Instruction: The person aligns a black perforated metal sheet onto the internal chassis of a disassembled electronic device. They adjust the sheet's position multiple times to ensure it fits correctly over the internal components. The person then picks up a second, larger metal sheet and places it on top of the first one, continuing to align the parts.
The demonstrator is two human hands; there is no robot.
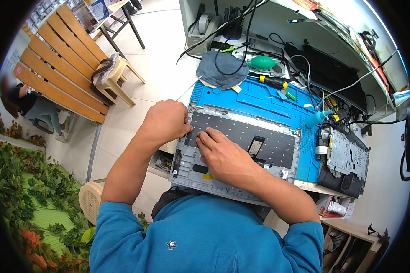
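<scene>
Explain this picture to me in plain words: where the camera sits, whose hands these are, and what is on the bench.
The camera is worn on a person's head and looks down, so the blue sleeves and forearms at the bottom are the wearer's own. The wide lens bends straight edges near the rim. There is no machine here, only two bare hands.

Both hands rest on a grey laptop top case lying underside up on a blue work mat. The left hand pinches at the upper left corner of the black keyboard back; the right hand presses flat on it. Neither lifts anything.

Farther back lie a grey cloth, a green air blower, a screwdriver and a teal bottle. Another opened laptop part sits at right.
</scene>
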